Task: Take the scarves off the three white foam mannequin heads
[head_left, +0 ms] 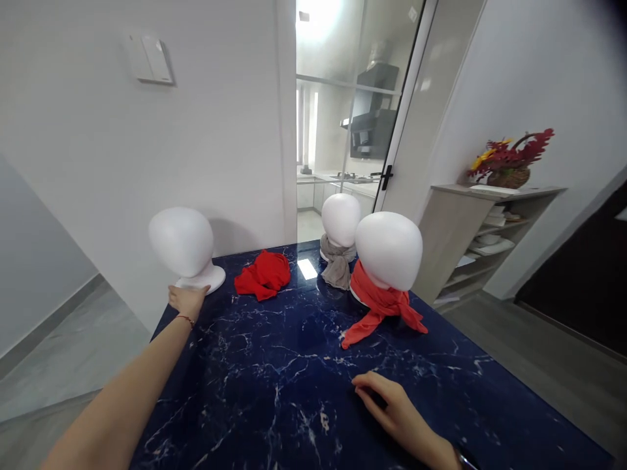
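Note:
My left hand grips the near edge of the round base under a smooth white mannequin head at the table's far left corner; its fingertips are partly hidden by the base. This head is bare. A crumpled bright red scarf lies to its right. My right hand is low over the front right of the table, fingers loosely curved, thumb slightly apart, holding nothing. Beyond it, a second mannequin head has a coral-red scarf tied around its neck. Behind that, a third head wears a knotted grey scarf.
Everything stands on a dark blue marble-patterned table with its back edge near a white wall. Behind is a glass door with a black handle, showing a kitchen. To the right, a shelf cabinet carries a flower basket.

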`<state>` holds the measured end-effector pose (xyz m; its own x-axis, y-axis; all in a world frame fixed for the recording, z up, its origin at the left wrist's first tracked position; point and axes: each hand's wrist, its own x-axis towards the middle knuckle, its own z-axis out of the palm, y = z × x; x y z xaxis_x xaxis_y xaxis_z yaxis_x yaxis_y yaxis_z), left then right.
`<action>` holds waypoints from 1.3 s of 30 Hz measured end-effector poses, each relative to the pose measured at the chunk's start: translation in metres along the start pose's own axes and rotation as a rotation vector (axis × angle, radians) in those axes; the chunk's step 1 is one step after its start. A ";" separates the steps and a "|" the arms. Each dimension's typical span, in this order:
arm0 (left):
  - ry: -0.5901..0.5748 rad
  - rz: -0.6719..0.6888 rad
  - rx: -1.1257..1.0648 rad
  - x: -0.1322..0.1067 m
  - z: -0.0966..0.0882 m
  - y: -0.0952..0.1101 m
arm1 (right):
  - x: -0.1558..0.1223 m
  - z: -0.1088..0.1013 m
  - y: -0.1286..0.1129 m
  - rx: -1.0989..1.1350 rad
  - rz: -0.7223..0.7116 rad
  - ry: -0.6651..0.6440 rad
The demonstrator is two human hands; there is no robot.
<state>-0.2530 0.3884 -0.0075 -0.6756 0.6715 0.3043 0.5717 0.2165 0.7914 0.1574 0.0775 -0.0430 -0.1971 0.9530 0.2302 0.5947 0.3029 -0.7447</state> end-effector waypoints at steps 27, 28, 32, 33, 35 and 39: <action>-0.634 0.550 -0.587 -0.393 -0.062 0.065 | 0.113 -0.100 0.143 0.574 0.325 1.076; -0.636 0.552 -0.589 -0.393 -0.061 0.065 | 0.114 -0.100 0.140 0.620 0.317 1.086; -0.656 0.533 -0.604 -0.392 -0.061 0.065 | 0.112 -0.102 0.119 0.780 0.287 1.089; -0.660 0.516 -0.613 -0.391 -0.062 0.064 | 0.110 -0.101 0.111 0.820 0.278 1.065; -0.660 0.469 -0.639 -0.389 -0.065 0.064 | 0.107 -0.098 0.091 0.951 0.248 0.950; -0.582 0.399 -0.693 -0.382 -0.074 0.063 | 0.101 -0.072 0.041 1.210 0.192 0.589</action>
<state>0.0066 0.0927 -0.0350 -0.0527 0.8889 0.4550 0.1835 -0.4393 0.8794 0.2180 0.1871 -0.0048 0.3510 0.9340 0.0661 -0.5357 0.2582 -0.8040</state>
